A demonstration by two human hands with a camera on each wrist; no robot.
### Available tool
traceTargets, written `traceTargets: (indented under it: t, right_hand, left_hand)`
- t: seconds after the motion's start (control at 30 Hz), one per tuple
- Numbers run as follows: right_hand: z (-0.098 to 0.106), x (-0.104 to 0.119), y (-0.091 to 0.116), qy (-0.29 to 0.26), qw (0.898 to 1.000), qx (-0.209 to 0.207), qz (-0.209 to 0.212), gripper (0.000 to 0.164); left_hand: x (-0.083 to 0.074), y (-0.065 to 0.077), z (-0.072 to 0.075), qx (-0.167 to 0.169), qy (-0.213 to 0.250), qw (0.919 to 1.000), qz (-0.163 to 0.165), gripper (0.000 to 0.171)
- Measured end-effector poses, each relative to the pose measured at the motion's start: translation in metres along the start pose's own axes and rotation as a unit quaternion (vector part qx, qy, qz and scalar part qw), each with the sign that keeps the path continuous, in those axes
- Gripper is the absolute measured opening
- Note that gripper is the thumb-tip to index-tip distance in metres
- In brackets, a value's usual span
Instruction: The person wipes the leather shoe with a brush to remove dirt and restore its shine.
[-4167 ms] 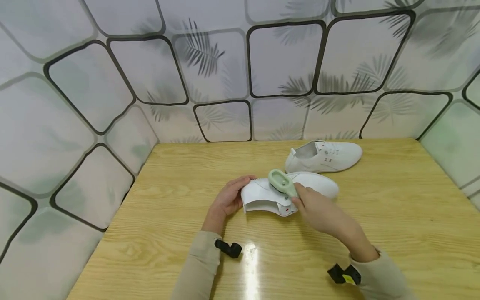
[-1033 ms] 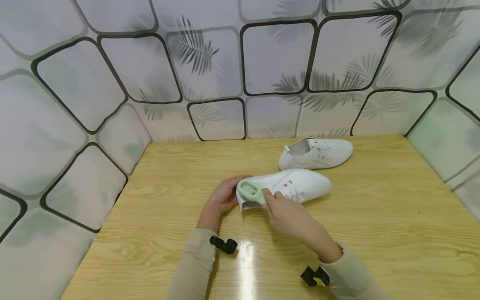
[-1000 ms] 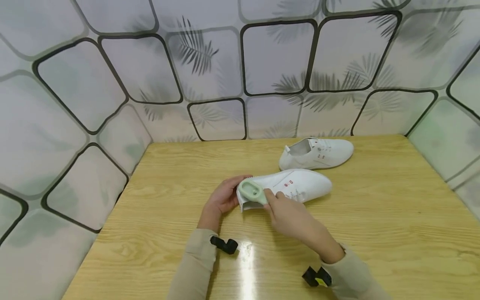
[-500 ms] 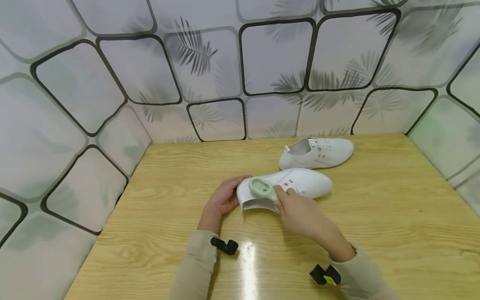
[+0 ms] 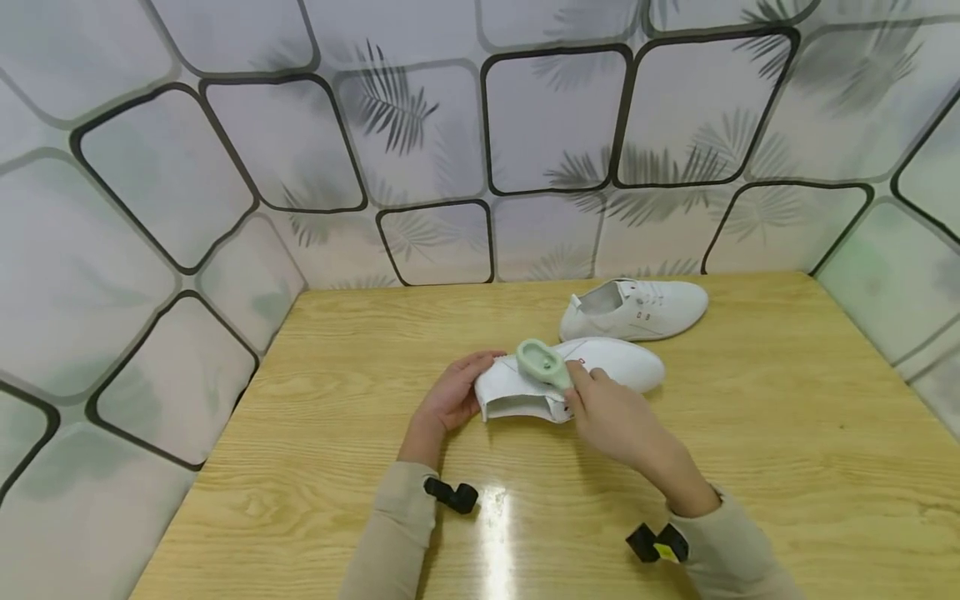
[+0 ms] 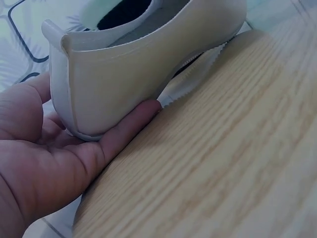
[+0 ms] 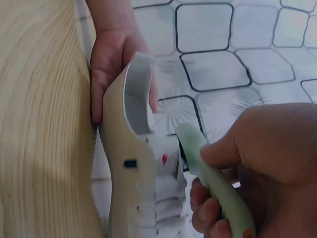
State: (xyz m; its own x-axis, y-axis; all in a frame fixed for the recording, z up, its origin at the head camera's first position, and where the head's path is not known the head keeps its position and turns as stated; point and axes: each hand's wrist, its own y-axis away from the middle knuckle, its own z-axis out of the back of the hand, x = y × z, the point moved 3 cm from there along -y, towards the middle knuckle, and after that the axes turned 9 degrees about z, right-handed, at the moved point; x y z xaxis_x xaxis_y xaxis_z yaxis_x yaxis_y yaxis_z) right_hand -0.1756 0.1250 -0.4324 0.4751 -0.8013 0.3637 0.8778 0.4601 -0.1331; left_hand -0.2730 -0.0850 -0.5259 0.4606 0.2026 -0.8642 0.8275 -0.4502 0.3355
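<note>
A white lace-up shoe (image 5: 624, 363) is tipped on its side on the table, its opening facing the person. My left hand (image 5: 450, 397) grips its heel; in the left wrist view, fingers (image 6: 130, 128) lie under the sole edge. A pale green brush (image 5: 542, 363) with an oval head and dark bristles is in my right hand (image 5: 617, 421), its handle held between thumb and curled fingers. The brush head lies over the shoe's far side, near the middle. In the right wrist view the bristles are mostly hidden, beside the laces (image 7: 167, 198).
Behind the held shoe a second white shoe (image 5: 669, 308) stands upright on the wooden table (image 5: 337, 333), close to it. A patterned cloth or panel backdrop (image 5: 562, 125) rises along the table's back and sides. Black cameras sit on both sleeves.
Over the last second my right hand has moved the brush from the shoe's heel rightward to mid-shoe. My left hand stays at the heel, and the second shoe has not moved.
</note>
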Motion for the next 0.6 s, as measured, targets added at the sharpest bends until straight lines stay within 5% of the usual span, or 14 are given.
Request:
traceTargets:
  t: [0.4,0.6]
  right_hand:
    - [0.011,-0.020,0.007,-0.019,0.999,-0.004,-0.041,0.049]
    - [0.014,-0.016,0.007,-0.036,0.999,0.023,-0.027,0.051]
  left_hand:
    - [0.000,0.002,-0.002,-0.016,-0.007,0.9998,-0.007,0.040]
    - [-0.001,0.002,-0.001,-0.018,-0.006,0.9997,-0.013,0.040]
